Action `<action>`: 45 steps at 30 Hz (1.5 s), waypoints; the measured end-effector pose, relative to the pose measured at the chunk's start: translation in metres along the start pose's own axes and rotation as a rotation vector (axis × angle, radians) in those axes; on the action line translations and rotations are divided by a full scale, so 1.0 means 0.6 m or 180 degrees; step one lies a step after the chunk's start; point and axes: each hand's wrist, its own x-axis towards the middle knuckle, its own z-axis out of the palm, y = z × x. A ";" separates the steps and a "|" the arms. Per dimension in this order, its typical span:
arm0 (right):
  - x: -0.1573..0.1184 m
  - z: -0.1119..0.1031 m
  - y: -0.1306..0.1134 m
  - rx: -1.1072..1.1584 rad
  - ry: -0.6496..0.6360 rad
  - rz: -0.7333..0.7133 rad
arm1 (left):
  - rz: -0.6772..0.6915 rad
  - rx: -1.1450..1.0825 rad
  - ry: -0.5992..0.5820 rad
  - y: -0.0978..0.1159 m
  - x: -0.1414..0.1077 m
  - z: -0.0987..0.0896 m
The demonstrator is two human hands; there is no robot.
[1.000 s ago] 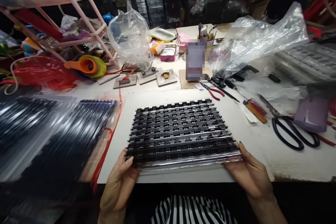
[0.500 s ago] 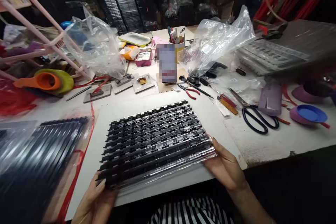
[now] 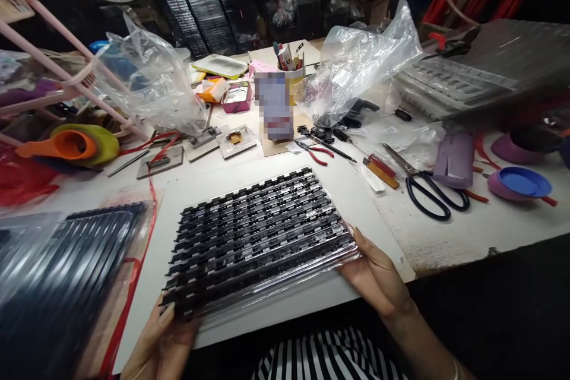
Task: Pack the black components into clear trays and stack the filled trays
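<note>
Both my hands hold a clear plastic tray [image 3: 285, 285] filled with rows of small black parts [image 3: 258, 234]. My left hand [image 3: 162, 332] grips its near left corner, thumb on top and fingers underneath. At the right edge, my right hand [image 3: 378, 276] is closed around the tray's side, its fingers partly hidden below. The tray is over a white board [image 3: 356, 205] on the table, tilted slightly; whether its far edge touches the board I cannot tell. What kind of parts the rows are, I cannot make out.
Left of the board are more trays of dark strips [image 3: 80, 273] and a red strap [image 3: 129, 285]. Scissors [image 3: 427, 190], red-handled pliers [image 3: 316, 153] and a purple container [image 3: 454, 160] are to the right. Clear plastic bags [image 3: 360, 65] and a pixelated upright object [image 3: 276, 107] stand behind.
The whole view has shifted slightly, so the table items appear a little further left. Both hands keep the same hold on the tray, which shows nearly the same tilt.
</note>
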 end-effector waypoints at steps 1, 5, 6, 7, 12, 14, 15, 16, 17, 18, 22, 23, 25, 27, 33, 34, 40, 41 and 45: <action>-0.001 0.001 0.000 -0.0003 0.0044 -0.0006 | -0.0027 -0.0124 -0.0070 -0.001 0.000 -0.003; -0.004 0.005 0.000 -0.0073 0.0181 -0.0017 | -0.0164 -0.0663 -0.0392 -0.008 0.005 -0.024; -0.005 0.004 0.000 -0.0105 0.0194 0.0009 | -0.0209 -0.0736 -0.0507 -0.010 0.007 -0.029; -0.006 0.004 0.000 -0.0129 0.0196 0.0048 | -0.0250 -0.0788 -0.0630 -0.011 0.008 -0.033; -0.009 0.003 0.000 -0.0081 0.0136 0.0205 | -0.0366 -0.0998 -0.0937 -0.011 0.004 -0.029; -0.009 0.003 0.001 -0.0062 0.0148 0.0193 | -0.0344 -0.1075 -0.0949 -0.010 0.001 -0.022; -0.008 0.003 0.001 -0.0063 0.0155 0.0183 | -0.0318 -0.1107 -0.0962 -0.010 0.000 -0.020; -0.008 0.003 0.002 -0.0068 0.0162 0.0174 | -0.0296 -0.1132 -0.0975 -0.011 -0.001 -0.020; -0.007 0.003 0.002 -0.0074 0.0174 0.0161 | -0.0286 -0.1146 -0.0978 -0.012 0.000 -0.020; -0.007 0.003 0.003 -0.0083 0.0191 0.0150 | -0.0285 -0.1152 -0.0974 -0.013 0.001 -0.021; -0.005 0.002 0.004 -0.0167 0.0280 0.0134 | -0.0290 -0.1133 -0.0956 -0.017 0.007 -0.030; -0.004 0.002 0.005 -0.0194 0.0302 0.0132 | -0.0295 -0.1123 -0.0965 -0.017 0.008 -0.031; -0.004 0.003 0.005 -0.0228 0.0351 0.0124 | -0.0277 -0.1120 -0.0950 -0.017 0.008 -0.033; -0.004 0.004 0.006 -0.0270 0.0420 0.0111 | -0.0249 -0.1115 -0.0923 -0.017 0.006 -0.031; -0.004 0.003 0.009 -0.0807 0.0726 -0.0023 | -0.0094 -0.1065 -0.0995 -0.017 -0.003 -0.022; -0.004 0.003 0.010 -0.0887 0.0808 -0.0052 | -0.0074 -0.1085 -0.1029 -0.017 -0.005 -0.021; -0.008 0.009 0.013 -0.1127 0.1247 -0.0028 | 0.0052 -0.1091 -0.1180 -0.017 -0.009 -0.024; -0.009 0.012 0.013 -0.1162 0.1268 -0.0020 | 0.0061 -0.1070 -0.1181 -0.017 -0.009 -0.025; -0.009 0.021 0.015 -0.1308 0.1341 -0.0058 | 0.0068 -0.1059 -0.1185 -0.017 -0.007 -0.028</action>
